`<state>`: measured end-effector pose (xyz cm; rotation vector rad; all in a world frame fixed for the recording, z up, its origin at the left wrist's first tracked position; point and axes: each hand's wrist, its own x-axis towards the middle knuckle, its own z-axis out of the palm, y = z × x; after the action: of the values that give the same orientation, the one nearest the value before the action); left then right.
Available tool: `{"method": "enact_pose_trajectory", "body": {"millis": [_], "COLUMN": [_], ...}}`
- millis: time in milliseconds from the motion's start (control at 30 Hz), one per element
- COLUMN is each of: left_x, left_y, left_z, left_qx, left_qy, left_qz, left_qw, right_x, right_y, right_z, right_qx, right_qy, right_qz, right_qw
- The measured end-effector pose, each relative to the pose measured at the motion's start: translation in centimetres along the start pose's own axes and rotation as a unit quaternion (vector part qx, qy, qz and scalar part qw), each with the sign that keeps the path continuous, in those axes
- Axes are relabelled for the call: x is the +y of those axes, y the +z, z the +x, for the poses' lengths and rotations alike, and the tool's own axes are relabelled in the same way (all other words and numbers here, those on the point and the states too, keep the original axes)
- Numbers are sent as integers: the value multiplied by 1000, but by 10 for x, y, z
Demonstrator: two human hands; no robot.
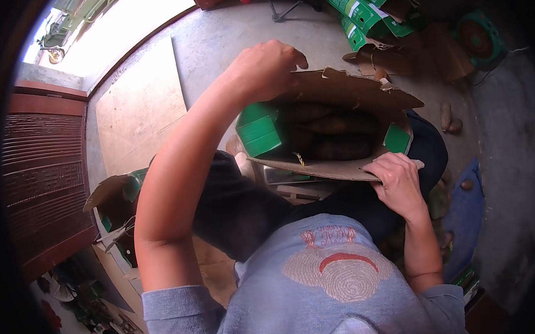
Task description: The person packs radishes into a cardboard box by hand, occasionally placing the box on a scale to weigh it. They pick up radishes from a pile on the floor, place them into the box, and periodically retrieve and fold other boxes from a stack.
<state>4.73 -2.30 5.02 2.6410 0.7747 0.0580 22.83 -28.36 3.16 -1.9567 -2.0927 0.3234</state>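
An upright cardboard box (pixel 335 94), brown inside with green side flaps, stands between my legs with its top open. Several long brown tubers (pixel 342 123), like sweet potatoes, lie in its shadowed inside. At the far left corner, my left hand (pixel 267 67) bends its fingers over the box's far flap; its thumb is hidden. My right hand (pixel 394 180) pinches the near flap (pixel 332 169) close to its right end, fingers on top. The left green flap (pixel 259 136) folds outward below my left wrist.
Another open carton (pixel 112 202) stands at left. Flat cardboard (pixel 139 106) lies on the floor beside the wooden door (pixel 47 180). Green cartons (pixel 362 13) and a green round device (pixel 478 39) are at far right. Loose tubers (pixel 448 118) and blue cloth (pixel 467 219) lie to the right.
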Motion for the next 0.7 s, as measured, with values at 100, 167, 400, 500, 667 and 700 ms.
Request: {"method": "enact_pose_trajectory", "body": {"millis": [100,167,400,500,667,700], "left_x": [6,6,5,-5,-36,-43], "left_y": [6,11,18,11,-13,-22], "left_z": [17,23,28,37,43,43], "left_qx": [-32,-51,-16,9,62,76], "left_qy": [12,10,55,56,24,21], "left_qz": [50,59,146,152,181,181], "left_qw": [998,997,988,987,981,980], "right_x": [-4,-4,5,5,13,14], "right_y": [0,2,1,-13,-39,-45], "right_z": [-1,-2,14,40,82,96], "right_qx": [9,14,26,28,34,35], "right_qy": [3,2,-33,-54,-89,-96], "right_qz": [-17,-32,-57,-73,-108,-114], "right_qw": [1000,999,997,995,990,988]}}
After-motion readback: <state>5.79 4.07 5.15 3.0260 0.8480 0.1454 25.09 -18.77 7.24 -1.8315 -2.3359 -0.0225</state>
